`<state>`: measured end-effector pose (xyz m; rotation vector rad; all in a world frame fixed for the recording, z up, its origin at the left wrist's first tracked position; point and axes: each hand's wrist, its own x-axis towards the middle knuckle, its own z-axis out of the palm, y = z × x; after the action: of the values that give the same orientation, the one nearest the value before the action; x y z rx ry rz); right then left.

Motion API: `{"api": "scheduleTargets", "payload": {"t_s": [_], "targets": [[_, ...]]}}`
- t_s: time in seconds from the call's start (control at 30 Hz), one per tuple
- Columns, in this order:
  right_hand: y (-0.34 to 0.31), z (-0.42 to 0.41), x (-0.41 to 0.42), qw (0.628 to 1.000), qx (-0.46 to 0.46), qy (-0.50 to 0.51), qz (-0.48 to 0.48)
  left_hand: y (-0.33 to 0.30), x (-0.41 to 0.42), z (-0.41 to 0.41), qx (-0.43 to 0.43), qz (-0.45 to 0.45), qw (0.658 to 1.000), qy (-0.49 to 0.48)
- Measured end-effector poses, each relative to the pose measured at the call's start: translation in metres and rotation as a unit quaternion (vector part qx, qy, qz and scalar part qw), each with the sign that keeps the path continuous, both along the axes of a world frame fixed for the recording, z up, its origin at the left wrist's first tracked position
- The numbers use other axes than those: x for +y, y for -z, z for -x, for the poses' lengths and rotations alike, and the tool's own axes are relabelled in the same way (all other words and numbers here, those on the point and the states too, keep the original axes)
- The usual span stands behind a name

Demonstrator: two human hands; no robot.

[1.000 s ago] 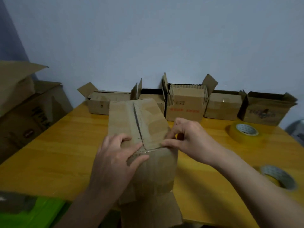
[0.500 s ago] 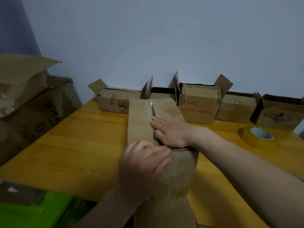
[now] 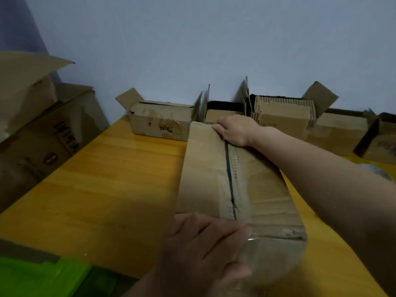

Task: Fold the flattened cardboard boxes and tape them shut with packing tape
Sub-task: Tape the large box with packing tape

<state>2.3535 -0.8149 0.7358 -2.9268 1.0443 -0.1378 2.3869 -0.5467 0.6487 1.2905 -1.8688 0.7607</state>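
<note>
A long brown cardboard box [image 3: 205,176] lies on the table, flaps closed. A dark seam runs down its top.

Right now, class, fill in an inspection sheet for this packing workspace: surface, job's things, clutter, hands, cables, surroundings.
Surface: yellow wooden table, bare grain showing at left.
Job's things: long cardboard box lying lengthwise, centre seam closed; tape roll partly hidden by the forearm.
Clutter: open boxes lined along the wall.
Hands: left hand presses the near end; right hand lies flat at the far end.
Cables: nothing seen.
Surroundings: pale wall; large cartons left; green object below.
</note>
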Motion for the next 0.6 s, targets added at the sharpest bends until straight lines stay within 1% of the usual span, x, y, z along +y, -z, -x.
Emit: {"api": "scheduleTargets", "payload": {"t_s": [0.1,0.2,0.23,0.3,0.37,0.43,0.5,0.6], "targets": [[-0.004,0.023,-0.012,0.998,-0.007,0.052,-0.039,-0.001,-0.006,0.003,-0.027,-0.004,1.000,0.014],[-0.005,0.043,-0.022,0.991,0.036,0.115,-0.060,-0.006,-0.018,0.012,-0.022,-0.024,0.999,0.033],[-0.004,0.052,-0.024,0.990,0.034,0.123,-0.061,-0.006,-0.024,0.015,-0.023,-0.031,0.999,0.032],[-0.003,0.076,-0.024,0.992,-0.025,0.123,-0.034,-0.008,-0.038,0.021,-0.022,-0.044,0.998,0.027],[-0.003,0.109,-0.016,0.983,-0.146,0.111,-0.010,-0.008,-0.053,0.030,-0.027,-0.046,0.998,0.020],[-0.001,0.150,-0.001,0.960,-0.257,0.112,0.001,-0.006,-0.065,0.041,-0.044,-0.034,0.998,0.009],[0.007,0.195,0.018,0.945,-0.298,0.137,0.020,-0.004,-0.071,0.052,-0.049,-0.015,0.999,0.002],[0.033,0.261,0.053,0.935,-0.285,0.208,0.026,0.001,-0.069,0.069,-0.062,-0.003,0.998,-0.033]]}}
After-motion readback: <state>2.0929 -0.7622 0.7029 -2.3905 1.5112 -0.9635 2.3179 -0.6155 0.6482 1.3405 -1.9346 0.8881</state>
